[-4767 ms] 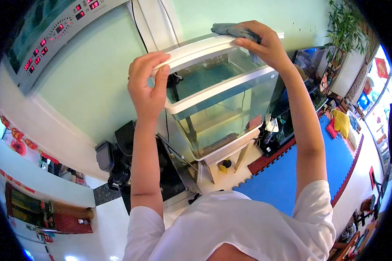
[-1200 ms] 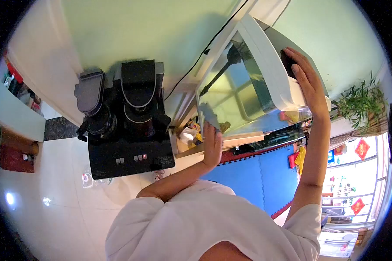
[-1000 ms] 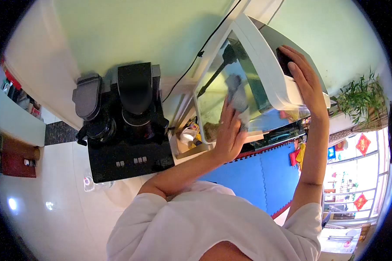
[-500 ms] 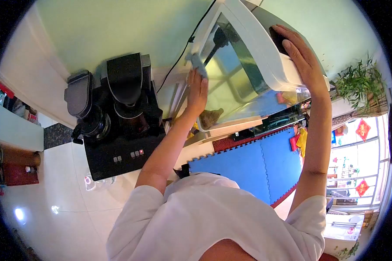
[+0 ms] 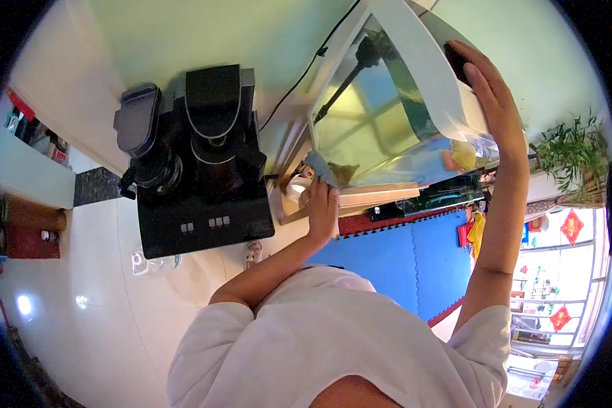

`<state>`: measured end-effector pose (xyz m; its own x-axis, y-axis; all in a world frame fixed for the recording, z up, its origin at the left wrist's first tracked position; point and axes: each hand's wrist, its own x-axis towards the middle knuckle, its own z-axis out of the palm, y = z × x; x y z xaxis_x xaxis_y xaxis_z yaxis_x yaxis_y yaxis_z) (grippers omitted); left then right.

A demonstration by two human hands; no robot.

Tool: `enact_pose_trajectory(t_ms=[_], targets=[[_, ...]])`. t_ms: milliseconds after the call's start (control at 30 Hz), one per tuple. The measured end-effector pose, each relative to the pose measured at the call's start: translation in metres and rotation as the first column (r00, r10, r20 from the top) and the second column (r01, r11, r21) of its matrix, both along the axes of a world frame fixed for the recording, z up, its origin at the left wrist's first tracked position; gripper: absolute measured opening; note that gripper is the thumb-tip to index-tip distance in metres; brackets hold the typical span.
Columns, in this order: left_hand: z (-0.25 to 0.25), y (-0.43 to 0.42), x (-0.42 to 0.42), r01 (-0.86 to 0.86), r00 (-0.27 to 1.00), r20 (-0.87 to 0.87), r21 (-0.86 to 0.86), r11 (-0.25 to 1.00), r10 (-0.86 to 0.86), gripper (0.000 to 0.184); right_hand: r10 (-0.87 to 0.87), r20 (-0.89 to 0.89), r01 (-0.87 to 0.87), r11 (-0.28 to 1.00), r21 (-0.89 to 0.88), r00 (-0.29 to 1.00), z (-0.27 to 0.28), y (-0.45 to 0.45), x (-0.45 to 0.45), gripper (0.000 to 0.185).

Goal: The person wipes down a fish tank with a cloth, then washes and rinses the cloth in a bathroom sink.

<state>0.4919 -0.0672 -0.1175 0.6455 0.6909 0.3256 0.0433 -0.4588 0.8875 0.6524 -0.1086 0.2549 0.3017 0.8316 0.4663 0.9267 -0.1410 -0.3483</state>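
Note:
A glass fish tank [image 5: 367, 129] with a white frame stands ahead of me, part filled with water. Against the near lower corner of its side glass, my left hand [image 5: 323, 209] presses a grey-blue cloth [image 5: 321, 167] under its fingers. My right hand [image 5: 488, 88] lies on top of the tank's white and grey lid [image 5: 449, 68], fingers stretched out and holding nothing. Inside the tank are a black tube-like fitting [image 5: 347, 78] and a brown lump [image 5: 345, 174] near the bottom, close to the cloth.
Left of the tank stands a black drinks machine [image 5: 211, 197] with a glass jug [image 5: 160, 173]. A black cable [image 5: 299, 81] runs down the wall. Below lie blue floor mats [image 5: 381, 262]. A leafy plant [image 5: 571, 153] grows at the right, near a window.
My left hand has moved the cloth down along the tank's side edge to the lower corner, towards me. My right hand stays on the lid. The view has shifted slightly.

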Motion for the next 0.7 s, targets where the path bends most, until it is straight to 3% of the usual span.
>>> enact_pose_trajectory(t_ms=[67,100,167,233,333,367,433,467,567,700], targets=[[-0.001,-0.01,-0.006,-0.022,1.0,0.021,0.255,0.967,0.017,0.038,0.012,-0.037,-0.012,1.0,0.0,0.999,-0.001,0.0,-0.001,0.036],[0.016,-0.013,-0.011,-0.029,1.0,0.018,0.25,0.968,0.025,0.038,0.018,-0.071,-0.018,1.0,0.007,0.997,0.0,0.001,-0.002,0.036],[0.054,-0.02,-0.022,-0.005,0.983,0.184,-0.037,0.999,0.012,0.041,0.014,-0.066,-0.015,1.0,-0.003,0.998,0.0,0.001,0.0,0.036],[0.068,-0.02,-0.031,0.022,0.979,0.204,0.01,1.0,-0.023,0.041,-0.021,0.009,0.021,1.0,-0.019,1.0,0.003,0.001,-0.002,0.037],[0.079,-0.021,-0.032,0.301,0.91,0.286,0.037,0.953,-0.299,0.036,-0.042,-0.054,0.041,0.999,-0.02,0.998,0.002,0.0,-0.004,0.037],[0.074,-0.02,-0.03,0.304,0.909,0.29,0.03,0.952,-0.299,0.036,-0.058,-0.086,0.057,0.998,-0.013,0.995,0.002,0.0,-0.004,0.037],[0.064,-0.015,-0.022,0.17,0.931,0.295,0.174,0.97,-0.216,0.036,-0.084,-0.093,0.083,0.996,-0.018,0.992,0.002,0.0,-0.011,0.037],[0.06,-0.017,-0.023,0.196,0.934,0.3,0.031,0.98,-0.196,0.027,-0.108,-0.102,0.107,0.994,-0.016,0.989,0.002,0.001,-0.013,0.037],[0.043,0.004,-0.022,0.254,0.899,0.331,0.14,0.957,-0.287,0.017,-0.132,-0.006,0.132,0.991,-0.037,0.991,0.004,0.001,-0.014,0.037],[0.036,0.011,-0.022,0.28,0.916,0.309,-0.031,0.96,-0.257,0.015,-0.129,-0.053,0.127,0.991,-0.037,0.99,0.003,0.003,-0.02,0.038]])
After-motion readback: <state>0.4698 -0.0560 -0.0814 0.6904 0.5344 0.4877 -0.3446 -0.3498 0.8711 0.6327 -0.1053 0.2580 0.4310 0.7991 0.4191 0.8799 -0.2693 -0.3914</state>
